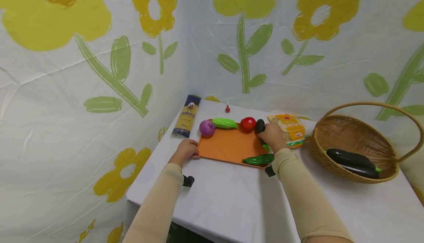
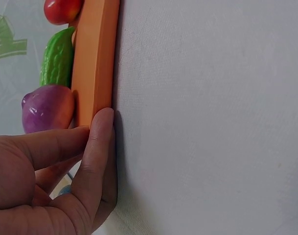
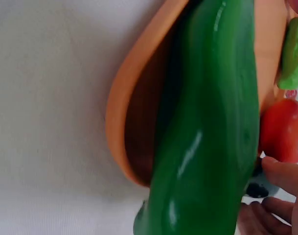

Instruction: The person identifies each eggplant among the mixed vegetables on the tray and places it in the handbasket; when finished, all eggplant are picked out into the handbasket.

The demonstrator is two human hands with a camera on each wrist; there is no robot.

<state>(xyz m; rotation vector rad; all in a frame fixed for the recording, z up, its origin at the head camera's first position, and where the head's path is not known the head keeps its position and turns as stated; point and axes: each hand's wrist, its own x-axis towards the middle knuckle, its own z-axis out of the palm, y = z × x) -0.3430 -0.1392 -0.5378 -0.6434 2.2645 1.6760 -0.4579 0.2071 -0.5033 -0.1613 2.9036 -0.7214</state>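
An orange tray (image 1: 232, 145) lies on the white table, its left front corner pinched by my left hand (image 1: 188, 149). On the tray's right side my right hand (image 1: 273, 137) grips a dark elongated vegetable (image 1: 260, 126), partly hidden by the fingers. Along the tray's far edge sit a purple onion (image 1: 207, 128), a bright green bitter melon (image 1: 225, 123) and a red tomato (image 1: 248, 124). Across the right front corner lies a green pepper (image 1: 258, 160), which fills much of the right wrist view.
A wicker basket (image 1: 318, 154) with a tall handle holds dark eggplants (image 1: 352, 162) at the right. Behind my right hand lies an orange-and-yellow food packet (image 1: 291, 127). A pasta packet (image 1: 186, 116) lies left of the tray, and a small red item (image 1: 227, 108) lies beyond it.
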